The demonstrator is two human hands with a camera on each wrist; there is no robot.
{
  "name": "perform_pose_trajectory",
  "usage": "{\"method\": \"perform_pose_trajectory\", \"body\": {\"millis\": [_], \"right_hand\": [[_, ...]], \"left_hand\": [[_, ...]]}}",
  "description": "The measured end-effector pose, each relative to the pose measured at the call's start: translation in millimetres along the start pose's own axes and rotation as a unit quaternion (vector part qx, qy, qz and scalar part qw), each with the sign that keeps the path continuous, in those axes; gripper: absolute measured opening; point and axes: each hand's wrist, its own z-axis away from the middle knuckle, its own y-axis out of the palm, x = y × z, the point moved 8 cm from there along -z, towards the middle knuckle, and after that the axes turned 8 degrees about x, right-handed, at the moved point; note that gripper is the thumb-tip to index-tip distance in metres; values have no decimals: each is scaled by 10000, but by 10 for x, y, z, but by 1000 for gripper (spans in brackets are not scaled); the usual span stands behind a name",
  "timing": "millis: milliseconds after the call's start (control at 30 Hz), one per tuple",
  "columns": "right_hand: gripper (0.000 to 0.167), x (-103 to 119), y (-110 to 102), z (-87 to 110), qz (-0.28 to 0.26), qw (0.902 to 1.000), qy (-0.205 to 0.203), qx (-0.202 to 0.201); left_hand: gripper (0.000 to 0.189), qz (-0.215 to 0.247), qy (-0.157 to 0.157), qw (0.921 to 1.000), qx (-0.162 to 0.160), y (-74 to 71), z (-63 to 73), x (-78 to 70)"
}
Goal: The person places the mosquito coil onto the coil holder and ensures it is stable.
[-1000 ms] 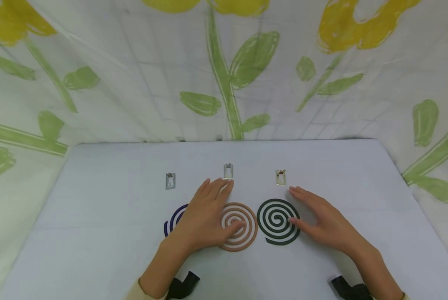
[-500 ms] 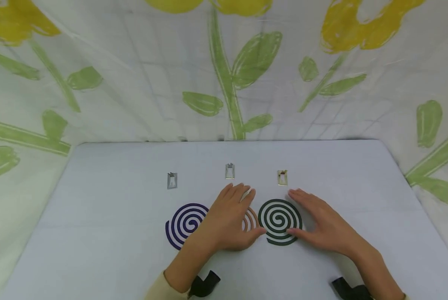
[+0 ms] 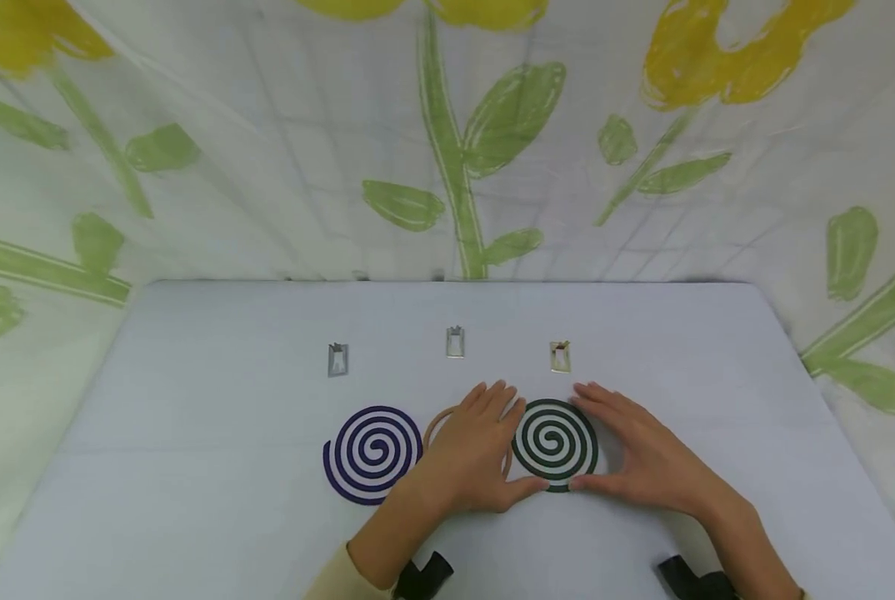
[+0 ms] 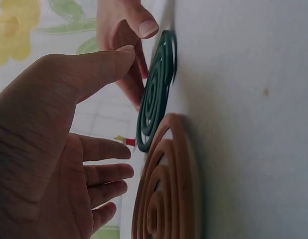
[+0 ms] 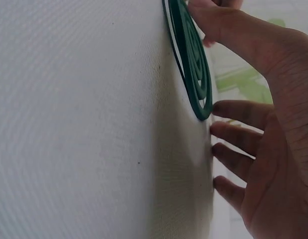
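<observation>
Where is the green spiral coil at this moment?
In the head view, the green spiral coil is right of centre, between the left hand and the right hand, below the small gold-coloured metal piece.

White table (image 3: 192,517) at six o'clock; pale creased sheet (image 3: 282,183), nine to three, bearing yellow flowers (image 3: 740,77) (brushy, green-stemmed).
</observation>
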Motion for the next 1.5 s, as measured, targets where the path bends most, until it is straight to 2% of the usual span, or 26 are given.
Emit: {"method": "perform_pose_trajectory", "body": {"millis": [233, 567, 967, 1500], "right_hand": [[106, -4, -21, 16, 130, 9998, -122, -107], [110, 3, 46, -8, 16, 9996, -282, -81], [112, 22, 23, 12, 170, 9980, -516, -320], [108, -1, 17, 14, -5, 9981, -546, -287]], "left_hand": [[100, -197, 85, 9997, 100, 62, -36, -89], [104, -468, -37, 9988, 140, 125, -26, -69], [110, -810, -203, 9964, -123, 129, -45, -93], [113, -1342, -450, 9896, -268, 128, -69, -115]]}}
